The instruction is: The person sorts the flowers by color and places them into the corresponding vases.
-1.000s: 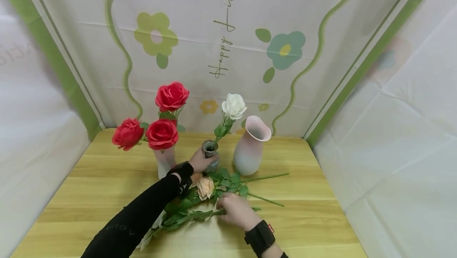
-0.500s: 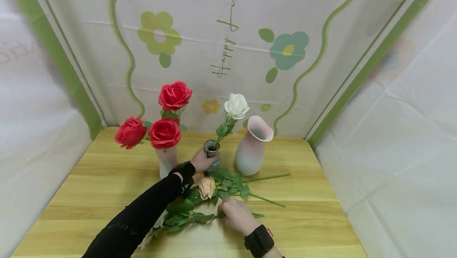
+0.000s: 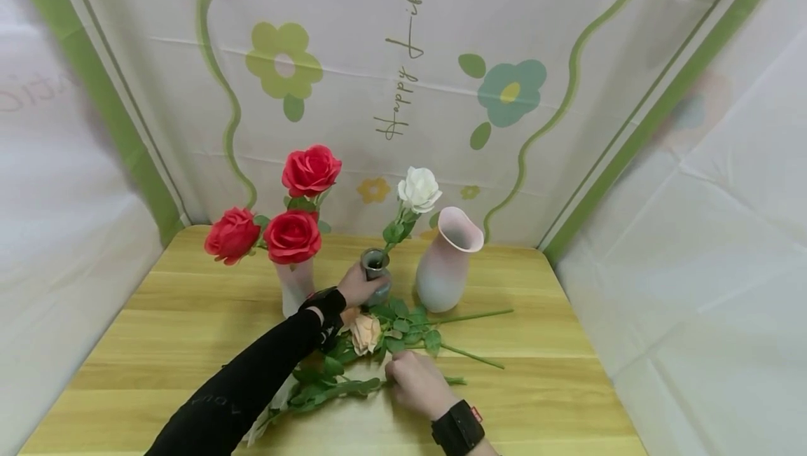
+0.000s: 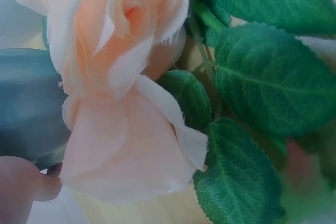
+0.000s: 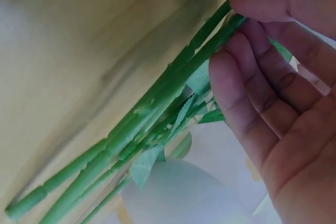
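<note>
In the head view my left hand [image 3: 356, 286] grips the neck of a small grey-blue vase [image 3: 380, 293] with a white rose [image 3: 419, 190] standing in it, leaning right. The left wrist view has a peach rose [image 4: 121, 77] and its leaves [image 4: 273, 77] close up, with the vase [image 4: 29, 103] partly behind the bloom. My right hand [image 3: 417, 382] is low over the table, pinching green stems [image 5: 142, 114] between thumb and fingers. Leafy greenery [image 3: 334, 391] runs left from that hand to white flowers [image 3: 257, 429], partly hidden by the left sleeve. The peach rose [image 3: 366, 333] lies just beyond the right hand.
Three red roses [image 3: 293, 237] stand in a pale vase [image 3: 295, 286] at left, behind the left wrist. A larger pink-and-white vase [image 3: 441, 281] stands at right. Cut stems [image 3: 473, 356] point right across the wooden table [image 3: 548, 386]. A printed curtain [image 3: 353, 92] closes the back.
My right hand has come slightly towards me, its fingers now more closely round the stems. The left hand stays on the small vase. The head view has shifted a little.
</note>
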Tool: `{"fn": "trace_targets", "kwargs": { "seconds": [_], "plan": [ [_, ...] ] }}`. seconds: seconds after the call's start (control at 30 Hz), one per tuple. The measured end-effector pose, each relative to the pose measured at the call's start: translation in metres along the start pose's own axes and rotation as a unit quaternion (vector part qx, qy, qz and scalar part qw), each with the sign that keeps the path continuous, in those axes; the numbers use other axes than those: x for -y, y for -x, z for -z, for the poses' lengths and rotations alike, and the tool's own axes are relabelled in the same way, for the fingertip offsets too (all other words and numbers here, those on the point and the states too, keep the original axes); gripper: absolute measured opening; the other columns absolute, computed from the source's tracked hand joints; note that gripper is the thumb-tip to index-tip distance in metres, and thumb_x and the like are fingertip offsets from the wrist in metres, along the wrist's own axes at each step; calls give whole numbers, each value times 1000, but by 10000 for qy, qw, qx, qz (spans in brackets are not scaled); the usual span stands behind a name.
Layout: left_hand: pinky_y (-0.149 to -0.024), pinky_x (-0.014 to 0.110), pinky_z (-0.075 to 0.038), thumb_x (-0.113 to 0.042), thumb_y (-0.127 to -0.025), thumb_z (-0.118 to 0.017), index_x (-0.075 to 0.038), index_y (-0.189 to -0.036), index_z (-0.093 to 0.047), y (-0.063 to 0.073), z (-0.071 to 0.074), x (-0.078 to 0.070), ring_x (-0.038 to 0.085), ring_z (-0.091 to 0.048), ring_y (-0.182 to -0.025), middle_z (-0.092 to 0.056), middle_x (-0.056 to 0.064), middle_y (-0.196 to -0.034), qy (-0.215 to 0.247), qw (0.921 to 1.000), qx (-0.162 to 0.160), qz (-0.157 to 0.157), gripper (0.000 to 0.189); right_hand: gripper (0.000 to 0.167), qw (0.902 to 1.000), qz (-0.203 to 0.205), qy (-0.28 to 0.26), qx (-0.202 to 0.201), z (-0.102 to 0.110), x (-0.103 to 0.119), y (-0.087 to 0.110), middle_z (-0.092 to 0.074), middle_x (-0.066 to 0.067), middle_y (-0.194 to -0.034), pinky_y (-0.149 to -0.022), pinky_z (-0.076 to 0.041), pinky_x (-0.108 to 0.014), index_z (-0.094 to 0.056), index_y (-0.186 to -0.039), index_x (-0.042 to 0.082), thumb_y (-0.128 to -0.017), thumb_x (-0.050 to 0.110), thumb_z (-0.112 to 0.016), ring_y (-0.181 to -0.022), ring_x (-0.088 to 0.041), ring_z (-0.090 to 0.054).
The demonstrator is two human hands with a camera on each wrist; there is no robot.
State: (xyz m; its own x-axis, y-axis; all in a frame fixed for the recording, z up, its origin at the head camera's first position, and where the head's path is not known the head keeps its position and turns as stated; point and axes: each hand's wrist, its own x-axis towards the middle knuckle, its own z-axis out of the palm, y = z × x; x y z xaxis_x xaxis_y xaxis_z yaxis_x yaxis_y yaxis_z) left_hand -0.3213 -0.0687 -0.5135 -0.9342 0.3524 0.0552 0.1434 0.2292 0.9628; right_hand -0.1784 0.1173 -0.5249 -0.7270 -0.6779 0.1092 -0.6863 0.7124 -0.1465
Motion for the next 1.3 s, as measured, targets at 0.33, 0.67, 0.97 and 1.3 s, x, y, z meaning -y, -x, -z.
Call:
{"fn": "trace_targets", "kwargs": {
  "seconds": [0.33,0.67,0.97,1.3],
  "plan": [
    [-107,47,-39,-9,-97,-65,-1,-144,-42,5,-3,-9,38,-47,-128,-50,21,-137,44,9999,-150,50,53,32,9982,-544,134,-197,13,-16,16,-48,9,-70,-45,-33,-19,-61,-66,21,-63,-10,-62,-56,-4,-44],
    [-108,47,-39,-6,-97,-64,3,-144,-41,11,1,-22,41,-46,-128,-49,25,-137,92,9999,-86,-18,53,29,9925,-684,429,-918,30,-38,33,-50,8,-67,-42,-37,-19,-65,-65,17,-58,-11,-63,-56,-8,-50],
    [-107,51,-38,-2,-97,-61,8,-142,-39,23,4,-38,46,-44,-128,-47,29,-136,204,9997,-93,-129,51,32,9850,-941,325,-1408,36,-49,47,-45,10,-66,-43,-38,-16,-69,-67,17,-60,-13,-61,-56,-5,-46],
    [-105,50,-41,0,-96,-62,10,-140,-42,16,1,-37,45,-46,-125,-50,30,-133,13,9998,-147,-167,49,27,9580,-926,553,-2656,41,-69,70,-55,3,-73,-42,-43,-19,-69,-69,14,-61,-11,-71,-58,-9,-53]
  ]
}}
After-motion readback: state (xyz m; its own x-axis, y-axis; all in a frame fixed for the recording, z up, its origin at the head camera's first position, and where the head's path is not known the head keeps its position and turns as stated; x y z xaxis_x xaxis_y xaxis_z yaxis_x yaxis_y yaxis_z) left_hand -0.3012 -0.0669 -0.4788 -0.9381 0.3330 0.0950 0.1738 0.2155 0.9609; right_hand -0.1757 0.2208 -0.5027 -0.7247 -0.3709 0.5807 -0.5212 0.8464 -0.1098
